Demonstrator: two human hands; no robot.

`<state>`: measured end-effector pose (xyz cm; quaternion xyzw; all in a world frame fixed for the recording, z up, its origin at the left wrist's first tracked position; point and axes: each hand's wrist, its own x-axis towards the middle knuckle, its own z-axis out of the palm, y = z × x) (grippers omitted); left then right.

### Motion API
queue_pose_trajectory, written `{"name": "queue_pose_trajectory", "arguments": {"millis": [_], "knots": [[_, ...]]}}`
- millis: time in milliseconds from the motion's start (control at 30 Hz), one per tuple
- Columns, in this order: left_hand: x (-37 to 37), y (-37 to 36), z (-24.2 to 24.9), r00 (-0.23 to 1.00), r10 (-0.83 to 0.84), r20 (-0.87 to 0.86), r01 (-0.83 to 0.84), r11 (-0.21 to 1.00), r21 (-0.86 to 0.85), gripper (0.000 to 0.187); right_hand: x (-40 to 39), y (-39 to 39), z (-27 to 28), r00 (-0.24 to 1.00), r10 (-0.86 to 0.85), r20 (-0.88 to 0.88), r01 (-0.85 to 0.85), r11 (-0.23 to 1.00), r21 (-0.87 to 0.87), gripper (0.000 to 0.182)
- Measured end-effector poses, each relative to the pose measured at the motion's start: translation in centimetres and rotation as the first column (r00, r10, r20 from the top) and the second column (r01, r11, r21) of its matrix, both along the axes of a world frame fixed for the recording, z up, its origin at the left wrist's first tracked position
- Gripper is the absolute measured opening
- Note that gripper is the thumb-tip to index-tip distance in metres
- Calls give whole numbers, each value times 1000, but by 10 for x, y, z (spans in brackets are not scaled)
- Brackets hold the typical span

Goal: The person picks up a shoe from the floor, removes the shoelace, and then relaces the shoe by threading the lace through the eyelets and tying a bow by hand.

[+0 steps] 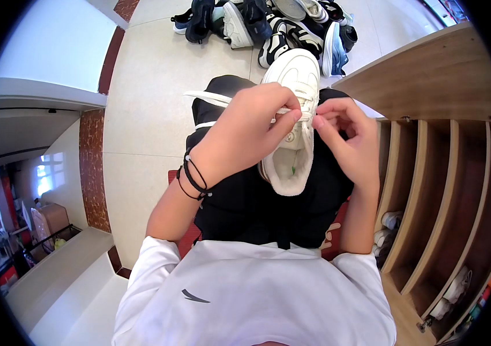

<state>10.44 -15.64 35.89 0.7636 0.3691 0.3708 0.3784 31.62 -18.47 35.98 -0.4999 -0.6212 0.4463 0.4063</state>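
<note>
A white sneaker (295,72) rests on my lap, its toe pointing away from me and its opening toward me. My left hand (257,124) is closed over the laced part, thumb and forefinger pinching the white shoelace (211,98). A long loose length of that lace hangs out to the left across my black trousers. At the shoe's right edge, beside the eyelets, is my right hand (346,132), with thumb and forefinger pinched close together. What lies between those fingertips is too small to make out.
A pile of several shoes (274,26) lies on the tiled floor ahead. To my right stands a wooden shoe cabinet (424,202) with its door (418,75) swung open and a few shoes inside. I sit on something red (187,239).
</note>
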Motion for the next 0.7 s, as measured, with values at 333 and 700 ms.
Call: {"name": "queue_pose_trajectory", "arguments": {"millis": [333,700], "knots": [[10,-22,-12,982,167,-84,-156,980,119,12,-23,-36,-11,915,-197,353,127,969,211,31],[36,-38,-25,965,256,-62,-254,967,38,11,-12,-41,-32,964,-247,-95,251,968,23,20]]}}
